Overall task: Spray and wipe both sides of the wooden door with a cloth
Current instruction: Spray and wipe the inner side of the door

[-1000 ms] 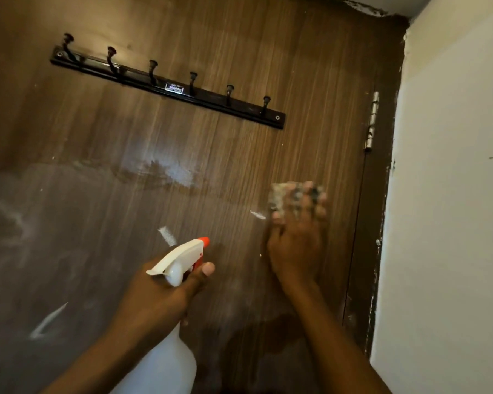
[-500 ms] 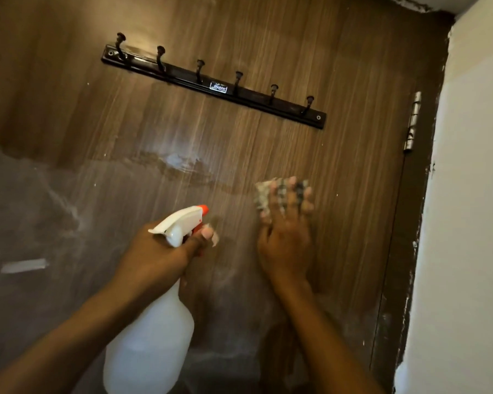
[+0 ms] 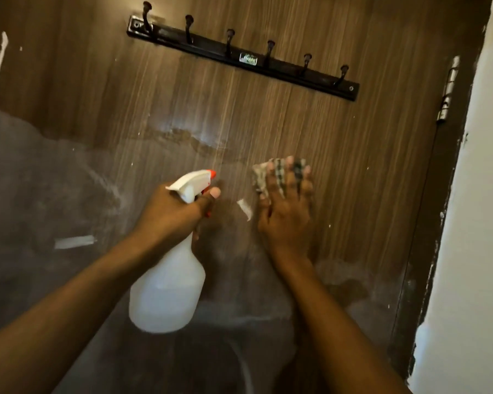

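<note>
The brown wooden door point(image 3: 339, 143) fills the view, with a wet, hazy film over its lower half. My left hand point(image 3: 171, 214) grips the neck of a white spray bottle point(image 3: 168, 288), its orange nozzle tip aimed at the door and my forefinger at the trigger. My right hand point(image 3: 286, 211) lies flat on the door with fingers straight, pressing a checked cloth point(image 3: 261, 176) against the wood. Only the cloth's upper edge shows beyond my fingertips.
A black coat-hook rail point(image 3: 239, 56) with several hooks is screwed across the door above my hands. A metal hinge point(image 3: 448, 89) sits on the door's right edge beside the dark frame. A white wall point(image 3: 484, 223) stands close on the right.
The view has swung left, so the door, rail and hinge sit further right in frame. My right hand and the cloth have slid left across the door. The bottle stays raised.
</note>
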`<state>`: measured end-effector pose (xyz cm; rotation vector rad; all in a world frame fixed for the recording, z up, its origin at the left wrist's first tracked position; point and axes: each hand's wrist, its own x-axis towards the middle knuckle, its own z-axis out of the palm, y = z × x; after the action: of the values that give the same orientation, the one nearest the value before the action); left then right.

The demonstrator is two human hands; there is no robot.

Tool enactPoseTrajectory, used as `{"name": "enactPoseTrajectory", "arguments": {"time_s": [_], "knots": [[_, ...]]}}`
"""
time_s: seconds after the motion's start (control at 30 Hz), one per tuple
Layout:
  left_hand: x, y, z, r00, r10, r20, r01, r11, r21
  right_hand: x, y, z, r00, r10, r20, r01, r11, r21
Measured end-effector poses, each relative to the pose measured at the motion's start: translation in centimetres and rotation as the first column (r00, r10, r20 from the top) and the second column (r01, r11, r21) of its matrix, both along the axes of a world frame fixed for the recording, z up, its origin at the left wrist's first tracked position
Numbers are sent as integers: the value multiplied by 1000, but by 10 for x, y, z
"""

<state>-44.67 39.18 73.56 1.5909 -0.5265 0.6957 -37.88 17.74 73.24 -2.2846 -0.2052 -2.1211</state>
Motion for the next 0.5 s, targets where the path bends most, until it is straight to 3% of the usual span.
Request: {"name": "enactPoseTrajectory", "arguments": {"time_s": [0.07, 0.13, 0.2, 0.3, 0.37, 0.43, 0.5], "knots": [[-1, 6, -2, 1000, 1, -10, 0, 1000, 14, -7, -8, -39, 999, -6, -49, -3, 985, -172], [-3, 14, -5, 1000, 0, -28, 0, 1000, 16, -14, -27, -57, 997, -15, -74, -4, 969, -247], [-2, 24, -7, 1000, 3, -30, -3, 1000, 14, -12, -34, -47, 998, -13, -55, 6, 992, -126], [-4, 43, -5, 1000, 10, -17, -10, 1000, 8, -4, -2, 2, 1000, -1, -17, 5, 976, 216], [-5, 53, -2, 1000, 19, -13, -19, 1000, 6, 2, 32, 27, 1000, 0, -5, 1, 958, 286], [-8, 63, 0, 1000, 19, 0, -19, 1000, 6, 5, 61, 25, 1000, 6, -16, -2, 980, 199], [-10, 74, 0, 1000, 5, 7, -5, 1000, -6, 4, 79, -5, 998, 22, -64, -21, 1000, 18]]}}
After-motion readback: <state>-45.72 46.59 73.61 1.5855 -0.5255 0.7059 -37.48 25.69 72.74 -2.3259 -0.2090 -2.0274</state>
